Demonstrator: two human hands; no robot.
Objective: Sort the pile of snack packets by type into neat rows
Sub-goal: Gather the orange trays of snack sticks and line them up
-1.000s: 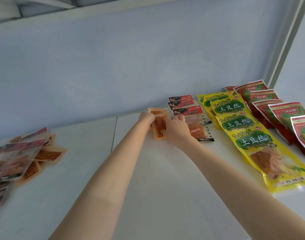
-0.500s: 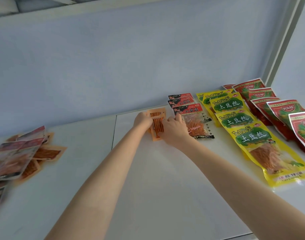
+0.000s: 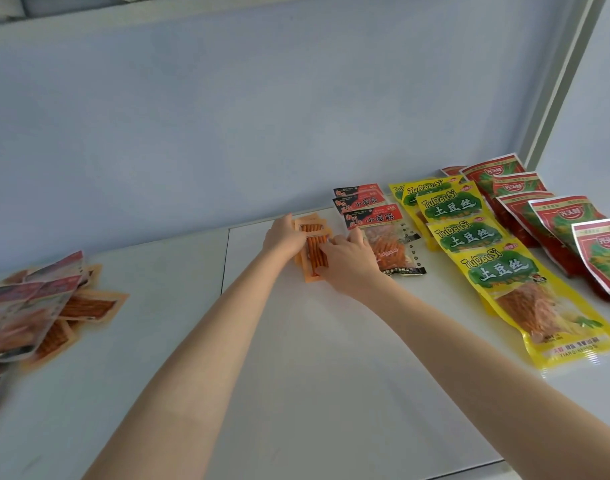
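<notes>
Little has shifted: both hands stay at 12 o'clock on the orange packet (image 3: 310,252) (another peeks out beneath); the left hand (image 3: 283,235) grips its left edge, fingers curled; the right hand (image 3: 348,263) pinches its right edge. Black-red packets (image 3: 369,218), yellow packets (image 3: 469,233) and red packets (image 3: 539,216) lie in rows at 2 o'clock; the unsorted pile (image 3: 36,317) sits at 9 o'clock.

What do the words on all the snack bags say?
"TuDouSi" and "土豆丝": on the yellow packets.
"小面筋": on the red-and-black packets.
Red packets: white logo, too blurred to read.
Orange packet: no words I can read.
Left pile: too blurred to read.
</notes>
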